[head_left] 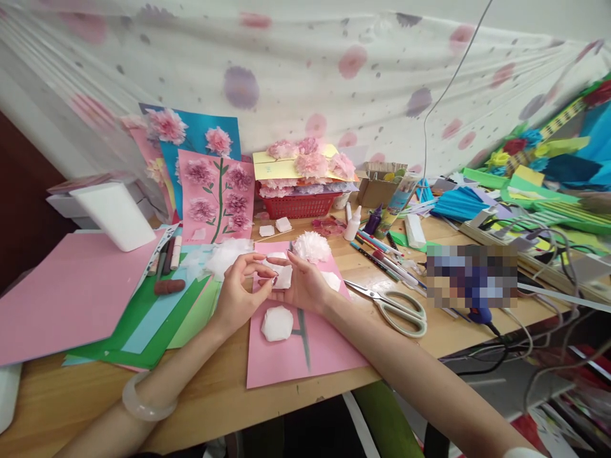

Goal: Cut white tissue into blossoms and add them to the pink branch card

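Above the pink sheet (pixel 329 356), my left hand (pixel 243 286) and my right hand (pixel 308 280) meet around a small white tissue paper piece (pixel 283 277). The piece rests against the fingers of my right hand, while my left thumb and fingers pinch at its left edge. Just below, a white tissue paper pad (pixel 277 324) lies on the sheet beside a painted grey-green stem (pixel 302 340). A fluffy white paper flower (pixel 312 247) sits at the sheet's far edge. Another white pad (pixel 331 280) is partly hidden by my right hand.
Scissors (pixel 398 308) lie to the right, near pens (pixel 382 254), a white glue bottle (pixel 353 224) and a blurred-out glue gun (pixel 478 312). Coloured sheets (pixel 71 280) cover the left side. A red basket (pixel 298 205) and a finished pink flower card (pixel 217 194) stand behind.
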The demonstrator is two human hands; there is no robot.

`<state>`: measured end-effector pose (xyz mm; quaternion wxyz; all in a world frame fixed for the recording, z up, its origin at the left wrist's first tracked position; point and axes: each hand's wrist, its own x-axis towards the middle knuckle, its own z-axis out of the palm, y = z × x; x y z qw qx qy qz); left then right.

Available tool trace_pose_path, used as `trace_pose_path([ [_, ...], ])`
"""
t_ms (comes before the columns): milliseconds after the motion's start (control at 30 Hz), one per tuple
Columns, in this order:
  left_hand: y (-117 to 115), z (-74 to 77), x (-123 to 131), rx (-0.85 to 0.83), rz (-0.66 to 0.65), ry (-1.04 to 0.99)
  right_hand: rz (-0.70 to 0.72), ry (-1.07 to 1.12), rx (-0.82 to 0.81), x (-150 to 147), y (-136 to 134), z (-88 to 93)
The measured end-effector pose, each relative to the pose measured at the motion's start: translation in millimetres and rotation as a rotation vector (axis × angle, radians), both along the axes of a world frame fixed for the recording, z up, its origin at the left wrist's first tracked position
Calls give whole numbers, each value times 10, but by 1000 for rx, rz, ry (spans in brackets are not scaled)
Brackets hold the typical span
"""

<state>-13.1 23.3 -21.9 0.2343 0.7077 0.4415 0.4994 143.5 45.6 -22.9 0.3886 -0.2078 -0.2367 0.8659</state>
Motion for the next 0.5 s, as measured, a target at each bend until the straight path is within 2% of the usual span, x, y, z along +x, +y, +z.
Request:
trace_pose_path([
  [200, 16, -16, -24, 251, 2, 337, 79, 51, 37, -14, -1, -17],
  [333, -3, -3, -1, 299, 31, 369, 22, 19, 5, -23, -14, -13],
  [500, -22, 34, 7, 266, 62, 353, -73, -19, -6, -11, -6, -4],
])
